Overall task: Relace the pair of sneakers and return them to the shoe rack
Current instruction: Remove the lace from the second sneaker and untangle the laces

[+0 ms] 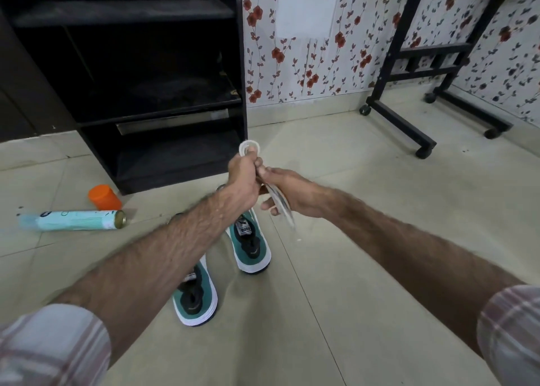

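Tangling is the chief hazard: the white laces (pixel 264 181) are bunched in both hands over the floor (pixel 365 283), and a loop could knot or an end slip free if they are pulled apart in a hurry; a dropped end might land out of sight among the shoes, and mismatched lengths would leave one shoe short. Spray can (pixel 73 219), pale blue-green, lying on its side toward the left edge of the floor, with an orange cap (pixel 104 197) just beside it; either could roll underfoot. Shoe rack (pixel 163 87), black, shelves bare as far as seen, standing against the back wall; its low shelf is dim, so a shoe could be set crooked. Left sneaker (pixel 197 296), green with a white sole, toe toward the camera, partly hidden under the forearm, no laces visible. Left hand (pixel 244 175), fingers curled tight around the upper part of the laces, a coil showing above the fist. Right sneaker (pixel 251 247), same colours, near mid-floor, tongue exposed, eyelets apparently unlaced. Right hand (pixel 287 194), fingers loosely curled, gripping the lower run of the laces, whose blurred tail hangs below. Wheeled black frame (pixel 409 128), far right corner, well apart.
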